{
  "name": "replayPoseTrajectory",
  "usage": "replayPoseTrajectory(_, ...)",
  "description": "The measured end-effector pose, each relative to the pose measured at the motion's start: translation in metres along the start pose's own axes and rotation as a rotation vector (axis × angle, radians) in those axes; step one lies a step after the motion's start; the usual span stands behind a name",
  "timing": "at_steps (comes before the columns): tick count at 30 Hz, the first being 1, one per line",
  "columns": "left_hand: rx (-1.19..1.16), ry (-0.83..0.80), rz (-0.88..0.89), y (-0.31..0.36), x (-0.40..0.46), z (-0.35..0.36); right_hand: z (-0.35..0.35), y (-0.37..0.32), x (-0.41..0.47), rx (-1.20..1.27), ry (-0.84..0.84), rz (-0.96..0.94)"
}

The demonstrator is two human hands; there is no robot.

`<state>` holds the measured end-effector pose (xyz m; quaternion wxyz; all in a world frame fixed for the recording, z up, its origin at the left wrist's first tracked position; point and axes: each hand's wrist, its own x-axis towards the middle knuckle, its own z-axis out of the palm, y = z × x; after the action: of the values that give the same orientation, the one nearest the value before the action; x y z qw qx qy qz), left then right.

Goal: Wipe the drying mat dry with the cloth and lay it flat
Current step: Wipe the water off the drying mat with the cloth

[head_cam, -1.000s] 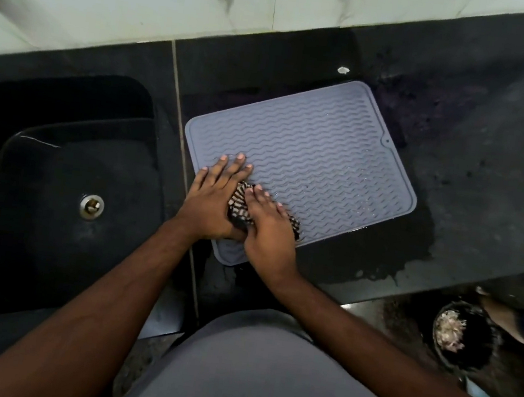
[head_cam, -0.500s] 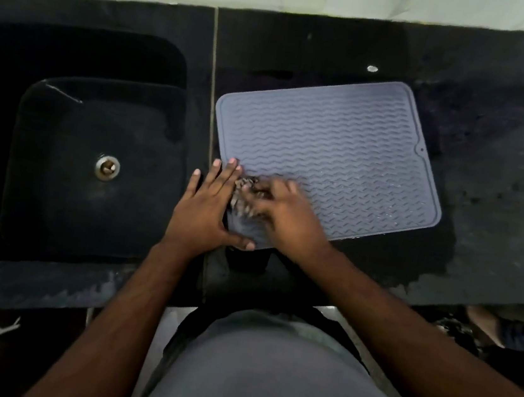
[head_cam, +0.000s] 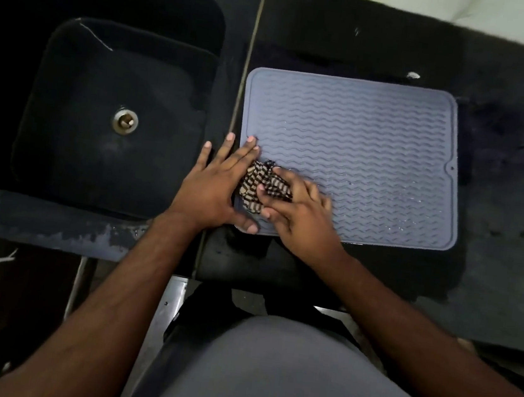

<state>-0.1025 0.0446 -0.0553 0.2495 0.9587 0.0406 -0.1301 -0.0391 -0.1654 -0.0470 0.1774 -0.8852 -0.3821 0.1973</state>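
The grey drying mat (head_cam: 351,156) lies flat on the black table (head_cam: 498,227) beside the sink (head_cam: 112,114). The wiping step looks underway: the right hand (head_cam: 301,218) pinches the checked cloth (head_cam: 260,185) at the mat's near-left corner, while the left hand (head_cam: 212,185) (fingers straight) presses the edge. Droplets glisten rightward, so the next sweep probably goes there.

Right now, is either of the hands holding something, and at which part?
The right hand presses the bunched checked cloth from above onto the drying mat. The left hand lies flat on the mat's left edge, gripping nothing.
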Motion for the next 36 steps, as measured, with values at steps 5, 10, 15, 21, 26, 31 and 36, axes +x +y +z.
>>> replayPoseTrajectory(5, -0.491, 0.164, -0.076, 0.02, -0.023, 0.011, -0.019, 0.019, 0.001, 0.208, 0.056, 0.006)
replayPoseTrajectory(10, -0.483, 0.523, -0.254, 0.06, -0.021, 0.041, -0.02, 0.022, 0.008, 0.111, 0.077, -0.003)
replayPoseTrajectory(15, -0.302, 0.501, -0.214, 0.072, -0.008, 0.049, -0.031, 0.04, 0.002, 0.259, 0.128, 0.019)
replayPoseTrajectory(21, -0.476, 0.585, -0.311, 0.075, -0.004, 0.05, -0.033, 0.04, -0.011, -0.089, -0.015, -0.254)
replayPoseTrajectory(26, -0.66, 0.55, -0.373, 0.06, 0.0, 0.046, -0.023, 0.044, -0.001, 0.118, -0.034, -0.253)
replayPoseTrajectory(31, -0.726, 0.627, -0.368, 0.06, 0.01, 0.04, -0.033, 0.061, 0.004, 0.248, 0.102, -0.103)
replayPoseTrajectory(36, -0.346, 0.595, -0.295, 0.054, 0.017, 0.033, -0.042, 0.068, 0.0, 0.347, 0.266, 0.244)
